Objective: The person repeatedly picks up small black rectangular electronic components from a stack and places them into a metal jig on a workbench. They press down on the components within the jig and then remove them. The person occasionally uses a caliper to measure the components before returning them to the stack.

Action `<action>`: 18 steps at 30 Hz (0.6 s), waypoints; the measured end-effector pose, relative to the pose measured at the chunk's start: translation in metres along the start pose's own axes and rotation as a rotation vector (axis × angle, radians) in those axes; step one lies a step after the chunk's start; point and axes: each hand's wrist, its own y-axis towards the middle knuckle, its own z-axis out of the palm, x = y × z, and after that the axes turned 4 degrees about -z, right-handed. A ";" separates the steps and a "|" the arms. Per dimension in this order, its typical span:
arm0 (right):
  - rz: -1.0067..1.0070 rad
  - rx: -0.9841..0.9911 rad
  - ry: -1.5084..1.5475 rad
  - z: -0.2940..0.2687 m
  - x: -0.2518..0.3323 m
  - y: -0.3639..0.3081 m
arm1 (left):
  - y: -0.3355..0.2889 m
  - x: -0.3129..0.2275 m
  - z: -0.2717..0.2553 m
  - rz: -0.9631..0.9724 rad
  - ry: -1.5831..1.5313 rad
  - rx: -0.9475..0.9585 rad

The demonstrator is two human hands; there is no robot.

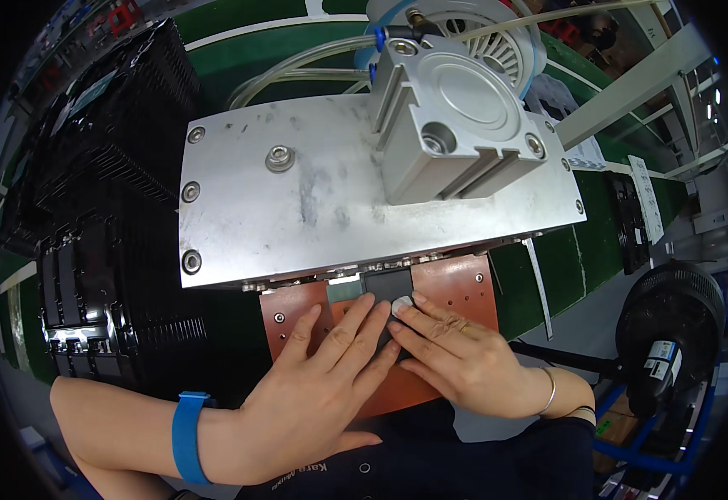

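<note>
In front of me a dark grey flat piece [387, 286] lies on an orange-brown plate [454, 287], its far end running under the metal block. My left hand [318, 379] lies with fingers stretched out over the plate, the fingertips on or close to the grey piece's left side. From the right, my right hand [468, 362] reaches in with extended fingers, their tips on the grey piece. A small whitish piece [401, 305] sits at one right fingertip; whether it is a finger cover or a loose part, I cannot tell. Both hands hide the near part of the grey piece.
A thick metal block [247, 208] carries a square pneumatic cylinder [468, 117] with clear hoses [297, 62]. Stacked black plastic trays [89, 283] stand at left. A black round-headed device [668, 325] is at right, and a white fan-like unit [497, 50] behind.
</note>
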 end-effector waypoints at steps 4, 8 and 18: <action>0.196 0.075 0.503 -0.013 0.012 0.001 | -0.002 0.003 0.002 0.006 -0.031 -0.046; 0.615 -0.160 1.394 -0.018 0.002 -0.003 | 0.001 0.001 0.002 0.063 -0.075 -0.199; 0.541 -0.250 1.226 -0.011 0.005 0.007 | -0.002 0.016 -0.020 -0.384 -0.992 -0.102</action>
